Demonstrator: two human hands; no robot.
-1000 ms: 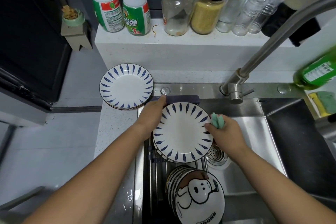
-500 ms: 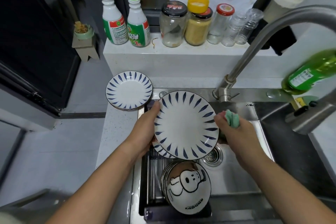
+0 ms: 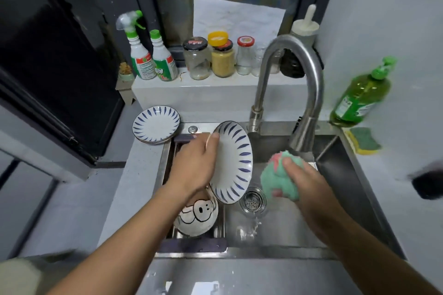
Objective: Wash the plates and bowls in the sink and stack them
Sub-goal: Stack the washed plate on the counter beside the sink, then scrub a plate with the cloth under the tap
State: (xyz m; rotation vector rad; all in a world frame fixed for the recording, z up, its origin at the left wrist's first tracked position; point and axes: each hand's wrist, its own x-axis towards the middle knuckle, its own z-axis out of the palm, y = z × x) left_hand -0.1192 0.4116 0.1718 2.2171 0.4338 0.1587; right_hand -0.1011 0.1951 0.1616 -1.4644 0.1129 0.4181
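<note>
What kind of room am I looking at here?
Most likely a home kitchen: a steel sink with a gooseneck faucet, a green dish soap bottle beside it, jars on the ledge.

Tilted plate [image 3: 236,163]: white, dark blue leaf strokes ringing the rim. Stacked plates [image 3: 155,124]: same white-and-blue pattern. Bowl [image 3: 199,217]: white, black-line cartoon dog. Cloth [image 3: 279,182]: mint green, pink patches. Sink [image 3: 340,175] and faucet [image 3: 311,93]: bare steel grey. Desk [image 3: 136,179]: pale grey, faintly speckled. Soap bottle [image 3: 359,100]: clear green, green pump. Sponge [image 3: 364,142]: green over yellow. Spray bottles [image 3: 141,62]: white, green caps, red-green labels. Jars: black lid [image 3: 195,43], yellow lid [image 3: 217,38], red lid [image 3: 245,41].
</note>
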